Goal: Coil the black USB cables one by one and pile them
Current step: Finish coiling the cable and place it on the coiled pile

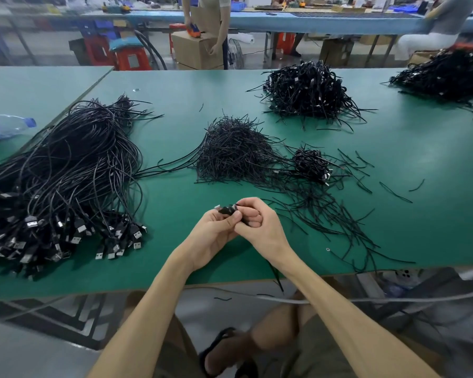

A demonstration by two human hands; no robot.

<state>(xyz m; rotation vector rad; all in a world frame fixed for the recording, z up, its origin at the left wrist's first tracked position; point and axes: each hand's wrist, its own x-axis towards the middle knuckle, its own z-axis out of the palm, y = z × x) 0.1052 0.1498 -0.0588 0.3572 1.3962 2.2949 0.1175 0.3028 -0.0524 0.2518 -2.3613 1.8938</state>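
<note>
At the lower centre of the frame, the left hand (pixel 216 230) and right hand (pixel 257 225) meet, fingers clamped on a small coiled black USB cable (pixel 228 209), seemingly finishing it; next it should join the little pile of coils (pixel 310 162) at centre right.

Only one view here, a wide-angle cam sitting on the person's head, looking forward and tilting down over the green table (pixel 175 208). It's sitting close above the near table edge, so both forearms are coming in from the bottom of the frame and the left hand (pixel 216 236) and right hand (pixel 260 227) are landing about dead center. The lens is bending straight lines toward the edges. Up top it's catching the far workbench (pixel 311 21) and standing people, and down at the bottom the wearer's own knees and the floor.
</note>
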